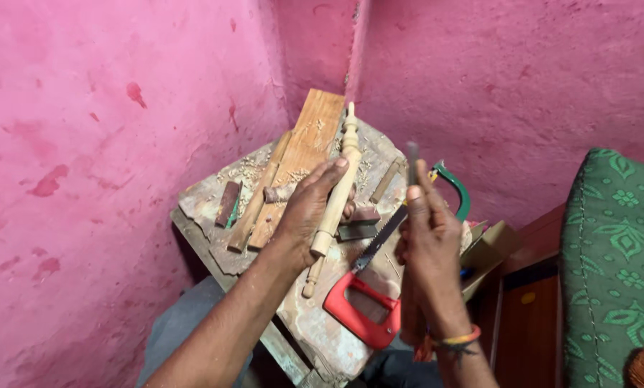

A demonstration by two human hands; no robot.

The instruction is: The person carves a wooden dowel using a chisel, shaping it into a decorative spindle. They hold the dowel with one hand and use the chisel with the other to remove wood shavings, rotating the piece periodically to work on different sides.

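Head view: the left hand [309, 208] grips one turned spindle [334, 203], slanted above the table [314, 338]. The right hand [428, 241] is closed round a thin tool [412, 164], held upright just right of the spindle. The spindle looks fully turned; finishing seems left. One red-handled saw [365, 291], one green-framed saw [457, 188], two planks [293, 169].

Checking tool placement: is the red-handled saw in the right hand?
No, the red-handled saw lies on the table; the right hand holds a thin tool.

Bare forearms; orange and dark wristbands [457, 340] on right wrist.
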